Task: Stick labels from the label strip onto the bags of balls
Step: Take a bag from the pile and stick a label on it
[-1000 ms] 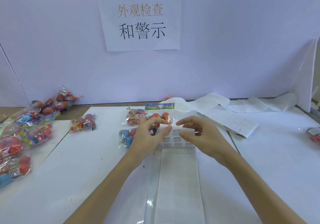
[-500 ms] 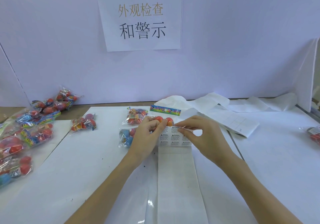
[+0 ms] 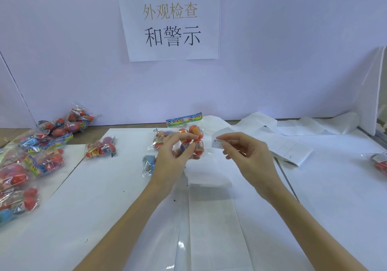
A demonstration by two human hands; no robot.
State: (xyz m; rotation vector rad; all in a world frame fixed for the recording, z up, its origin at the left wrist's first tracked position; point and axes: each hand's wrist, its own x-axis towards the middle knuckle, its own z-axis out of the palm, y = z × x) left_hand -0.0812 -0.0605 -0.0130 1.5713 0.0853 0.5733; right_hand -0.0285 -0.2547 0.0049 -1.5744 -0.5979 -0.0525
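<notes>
A white paper sign [image 3: 170,19] with two lines of printed characters hangs on the pale wall above the table [image 3: 335,187], and a loose tangle of used white backing paper [image 3: 293,124] trails across the far right side. The label strip [image 3: 209,218] runs from the near edge up between the forearms, its far end lifted and curled just below the hands. The left hand [image 3: 173,162] is raised off the table, thumb and fingers curled round a bag of balls [image 3: 192,138] with a bright header card. The right hand [image 3: 249,155] is just beside it, apart from the bag, pinching one small printed label [image 3: 217,144] between thumb and forefinger, the other fingers loosely bent. Two more bags lie partly hidden behind the left hand, one bag [image 3: 100,148] sits alone to the left, a heap of bags [image 3: 31,155], too jumbled to count, fills the left edge, and one bag [image 3: 380,163] shows at the right edge.
</notes>
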